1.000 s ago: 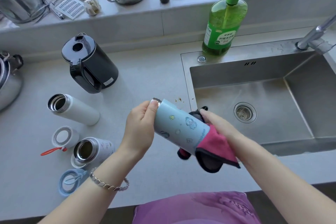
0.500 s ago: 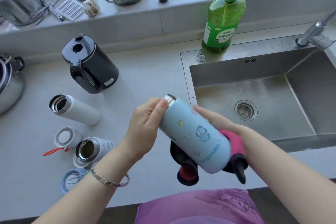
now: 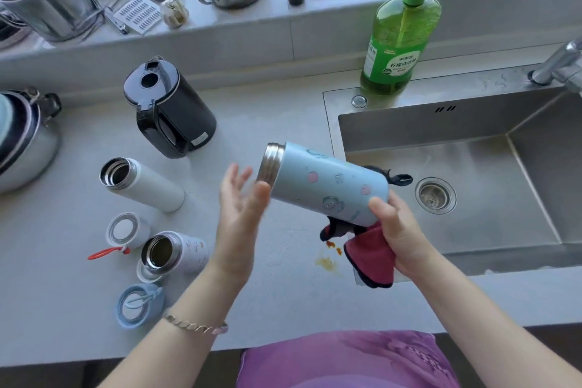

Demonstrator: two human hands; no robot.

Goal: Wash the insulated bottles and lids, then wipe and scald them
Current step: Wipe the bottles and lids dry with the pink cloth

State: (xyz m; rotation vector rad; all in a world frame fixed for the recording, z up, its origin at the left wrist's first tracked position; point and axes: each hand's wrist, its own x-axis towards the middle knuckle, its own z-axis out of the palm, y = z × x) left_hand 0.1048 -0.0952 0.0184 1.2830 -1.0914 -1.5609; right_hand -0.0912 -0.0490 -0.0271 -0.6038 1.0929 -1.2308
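A light blue insulated bottle (image 3: 327,184) with cartoon prints lies nearly level in the air, its steel mouth pointing left. My right hand (image 3: 400,230) grips its base together with a pink and black cloth (image 3: 371,253). My left hand (image 3: 241,205) is open beside the bottle's mouth, fingers spread, holding nothing. On the counter lie a white bottle (image 3: 141,184) and a second white printed bottle (image 3: 173,250), both without lids. A white lid with a red strap (image 3: 124,230) and a blue lid (image 3: 138,304) sit near them.
A black electric kettle (image 3: 171,113) stands at the back of the counter. The steel sink (image 3: 472,186) is on the right, with green dish soap (image 3: 398,38) behind it and a tap (image 3: 560,63). Orange-yellow specks (image 3: 329,257) lie on the counter under the cloth. Metal pots line the ledge.
My left hand has let go of the bottle's neck and opened. The bottle has tipped to nearly level, and my right hand with the cloth now holds it alone at the base.
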